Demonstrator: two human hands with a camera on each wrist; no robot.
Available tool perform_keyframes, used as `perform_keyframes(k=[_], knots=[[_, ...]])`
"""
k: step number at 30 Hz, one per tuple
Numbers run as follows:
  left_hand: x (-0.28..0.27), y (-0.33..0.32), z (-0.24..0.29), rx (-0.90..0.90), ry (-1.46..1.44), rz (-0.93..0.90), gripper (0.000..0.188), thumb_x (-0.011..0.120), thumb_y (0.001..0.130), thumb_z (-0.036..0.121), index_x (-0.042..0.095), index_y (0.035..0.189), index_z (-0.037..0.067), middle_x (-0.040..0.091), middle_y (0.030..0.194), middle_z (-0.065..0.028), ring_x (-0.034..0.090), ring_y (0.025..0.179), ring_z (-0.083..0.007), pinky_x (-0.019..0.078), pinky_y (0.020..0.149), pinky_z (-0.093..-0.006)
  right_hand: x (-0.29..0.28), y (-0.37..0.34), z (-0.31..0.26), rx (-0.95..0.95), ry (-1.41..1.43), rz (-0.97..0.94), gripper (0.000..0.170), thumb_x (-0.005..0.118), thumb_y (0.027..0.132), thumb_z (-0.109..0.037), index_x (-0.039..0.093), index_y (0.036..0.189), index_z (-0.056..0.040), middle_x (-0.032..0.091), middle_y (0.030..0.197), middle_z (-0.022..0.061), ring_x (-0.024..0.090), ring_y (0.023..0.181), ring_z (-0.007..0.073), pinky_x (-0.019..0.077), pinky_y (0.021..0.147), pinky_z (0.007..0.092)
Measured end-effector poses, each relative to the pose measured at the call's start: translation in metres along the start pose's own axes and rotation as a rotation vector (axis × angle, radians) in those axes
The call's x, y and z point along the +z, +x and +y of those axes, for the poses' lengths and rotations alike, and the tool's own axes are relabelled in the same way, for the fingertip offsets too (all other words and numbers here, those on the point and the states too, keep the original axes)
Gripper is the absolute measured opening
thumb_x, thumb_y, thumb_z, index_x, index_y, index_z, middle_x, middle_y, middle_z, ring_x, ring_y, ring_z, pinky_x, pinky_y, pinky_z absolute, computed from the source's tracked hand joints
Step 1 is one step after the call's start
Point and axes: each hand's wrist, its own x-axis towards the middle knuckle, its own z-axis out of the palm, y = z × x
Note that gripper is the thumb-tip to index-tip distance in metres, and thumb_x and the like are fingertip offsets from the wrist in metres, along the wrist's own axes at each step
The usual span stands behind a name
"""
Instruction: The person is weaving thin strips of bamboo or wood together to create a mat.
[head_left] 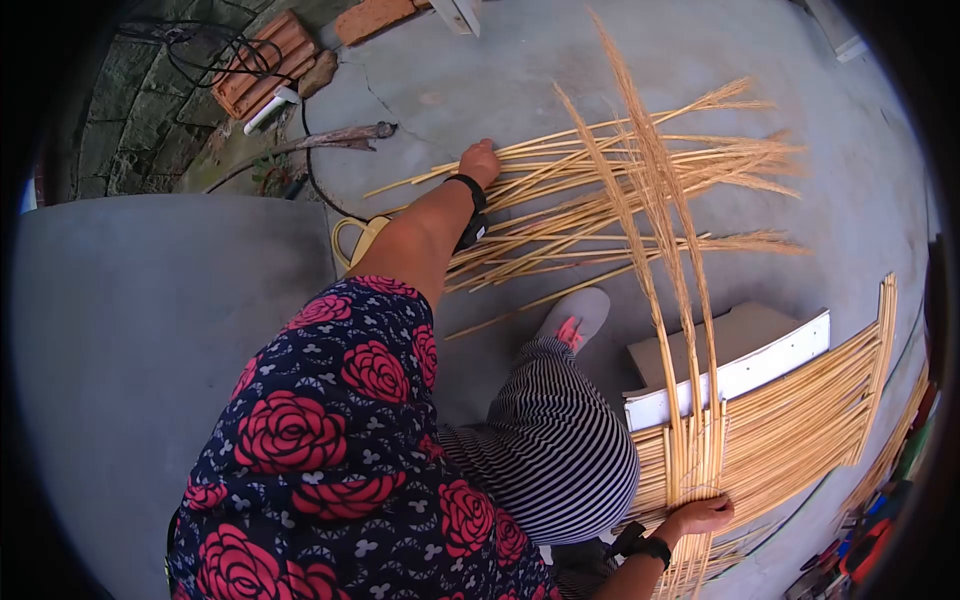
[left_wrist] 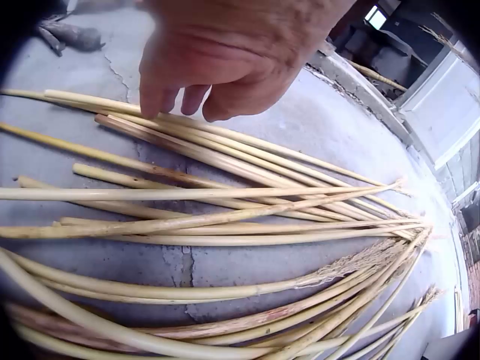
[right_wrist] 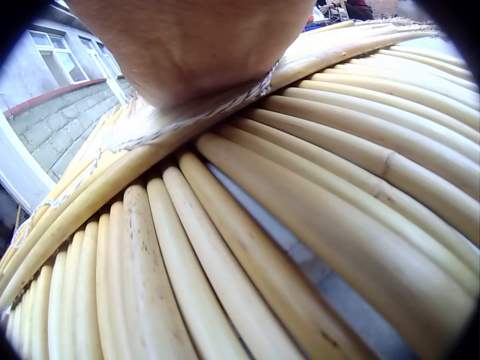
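Note:
In the head view, my left hand (head_left: 480, 163) reaches to the upper edge of a spread of loose reed stalks (head_left: 560, 205) on the concrete. The left wrist view shows its bent fingertips right at the topmost stalks (left_wrist: 247, 142), none lifted. My right hand (head_left: 703, 515) rests at the lower edge of a mat of reeds (head_left: 790, 425) laid side by side. Several plumed reeds (head_left: 690, 370) lie across this mat near that hand. Close under the hand, white twine (right_wrist: 176, 131) runs along a crossing reed (right_wrist: 150, 161); the fingertips are hidden in the right wrist view.
A white-edged board (head_left: 740, 365) lies along the mat's upper side. My shoe (head_left: 580, 312) stands between mat and loose stalks. Yellow-handled scissors (head_left: 368, 240) lie beneath my left forearm. Roof tiles (head_left: 262, 65), a dry branch (head_left: 345, 137) and black cable (head_left: 310, 170) are at upper left.

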Motion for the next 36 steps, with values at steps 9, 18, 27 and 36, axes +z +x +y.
perform_keyframes(k=[9, 18, 27, 36], knots=[[-0.015, -0.049, 0.027, 0.107, 0.326, -0.068, 0.023, 0.045, 0.09, 0.013, 0.059, 0.108, 0.009, 0.059, 0.113, -0.013, 0.059, 0.104, -0.0301, 0.0503, 0.084, -0.0424, 0.009, 0.002, 0.017, 0.036, 0.002, -0.016, 0.024, 0.052, 0.096, -0.018, 0.054, 0.1, 0.0054, 0.056, 0.091, 0.0187, 0.055, 0.08, 0.0314, 0.0465, 0.072, 0.0406], [-0.021, -0.055, 0.024, 0.236, 0.269, -0.038, 0.021, 0.046, 0.088, 0.013, 0.059, 0.105, 0.012, 0.058, 0.109, -0.0108, 0.056, 0.105, -0.0287, 0.0456, 0.085, -0.0438, 0.008, 0.002, 0.017, 0.03, 0.018, -0.011, 0.024, 0.051, 0.096, -0.018, 0.055, 0.1, 0.0054, 0.056, 0.09, 0.0196, 0.055, 0.08, 0.0327, 0.0459, 0.072, 0.0418], [-0.009, -0.029, 0.041, 0.274, 0.385, -0.11, 0.026, 0.045, 0.089, 0.013, 0.059, 0.111, 0.011, 0.057, 0.112, -0.0127, 0.056, 0.106, -0.0298, 0.0474, 0.086, -0.0426, 0.004, 0.002, 0.01, 0.056, -0.03, -0.021, 0.027, 0.051, 0.095, -0.019, 0.055, 0.101, 0.0067, 0.058, 0.093, 0.0221, 0.056, 0.082, 0.0356, 0.046, 0.074, 0.0431], [-0.017, -0.033, 0.044, 0.361, 0.415, -0.238, 0.023, 0.047, 0.089, 0.014, 0.059, 0.108, 0.013, 0.059, 0.113, -0.0128, 0.054, 0.11, -0.0299, 0.0423, 0.09, -0.0423, 0.006, 0.0, 0.008, 0.079, 0.019, 0.003, 0.023, 0.053, 0.094, -0.018, 0.056, 0.097, 0.005, 0.058, 0.092, 0.021, 0.056, 0.082, 0.0339, 0.0466, 0.074, 0.0415]])
